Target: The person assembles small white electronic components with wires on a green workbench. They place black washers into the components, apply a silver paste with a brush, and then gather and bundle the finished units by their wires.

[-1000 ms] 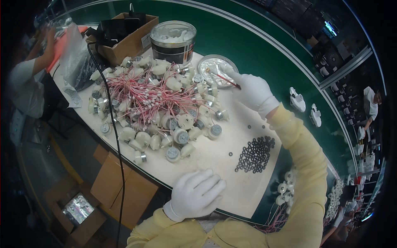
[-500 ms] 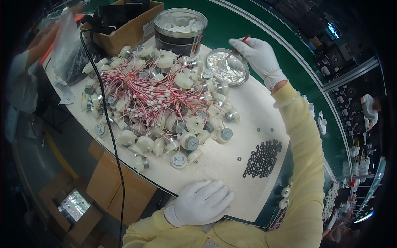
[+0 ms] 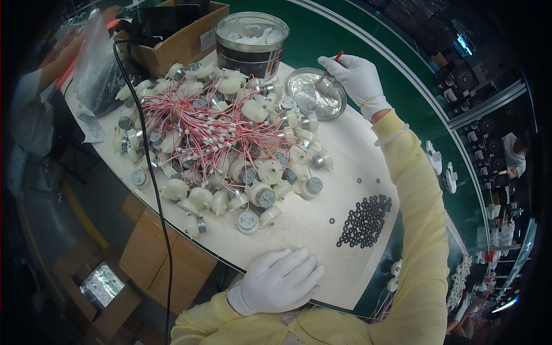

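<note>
My right hand (image 3: 355, 80), in a white glove, is closed around a slim red-handled brush (image 3: 339, 56). The brush's lower end dips over a round metal lid (image 3: 317, 104) whose inside is smeared with a whitish, shiny paste. Behind it on the left stands an open metal tub (image 3: 253, 43) of white paste. My left hand (image 3: 280, 280), gloved too, lies flat on the table's near edge with its fingers stretched out and nothing in them. Many small black rings (image 3: 363, 221) lie spread to the right of that hand.
A big heap of small white-cased motors (image 3: 201, 198) with red and white wires (image 3: 204, 126) covers the table's left side. A black cable (image 3: 150, 167) hangs across it. Cardboard boxes (image 3: 167, 259) stand below; another box (image 3: 178, 34) sits behind. A person's arm (image 3: 60, 60) is far left.
My right hand has shifted slightly left and down, and the brush now stands at a different angle over the lid. The left hand stays nearly still.
</note>
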`<action>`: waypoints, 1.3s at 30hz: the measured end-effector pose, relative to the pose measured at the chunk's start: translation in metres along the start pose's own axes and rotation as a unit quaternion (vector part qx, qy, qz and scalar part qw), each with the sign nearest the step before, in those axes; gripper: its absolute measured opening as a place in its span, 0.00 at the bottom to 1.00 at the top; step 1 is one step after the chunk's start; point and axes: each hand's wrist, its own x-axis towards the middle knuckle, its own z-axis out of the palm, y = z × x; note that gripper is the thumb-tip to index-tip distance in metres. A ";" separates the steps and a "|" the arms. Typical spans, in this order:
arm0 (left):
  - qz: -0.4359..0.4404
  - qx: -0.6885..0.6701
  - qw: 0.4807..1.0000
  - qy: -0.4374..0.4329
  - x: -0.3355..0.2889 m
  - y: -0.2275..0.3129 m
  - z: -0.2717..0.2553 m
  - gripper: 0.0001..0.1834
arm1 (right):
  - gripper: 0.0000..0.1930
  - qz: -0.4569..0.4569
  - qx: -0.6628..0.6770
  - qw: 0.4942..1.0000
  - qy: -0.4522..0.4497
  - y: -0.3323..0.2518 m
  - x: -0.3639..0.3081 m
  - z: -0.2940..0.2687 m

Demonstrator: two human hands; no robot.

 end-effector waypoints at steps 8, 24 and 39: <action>0.004 0.003 1.000 -0.004 0.001 0.000 -0.002 0.13 | 0.17 0.013 0.017 1.000 -0.008 -0.007 -0.010 0.000; 0.006 -0.003 1.000 -0.006 0.001 0.000 -0.002 0.13 | 0.15 0.009 0.044 0.998 -0.049 0.003 -0.033 -0.018; 0.006 -0.005 1.000 -0.010 -0.001 0.000 -0.001 0.15 | 0.15 -0.130 -0.115 0.976 -0.128 -0.011 -0.033 -0.034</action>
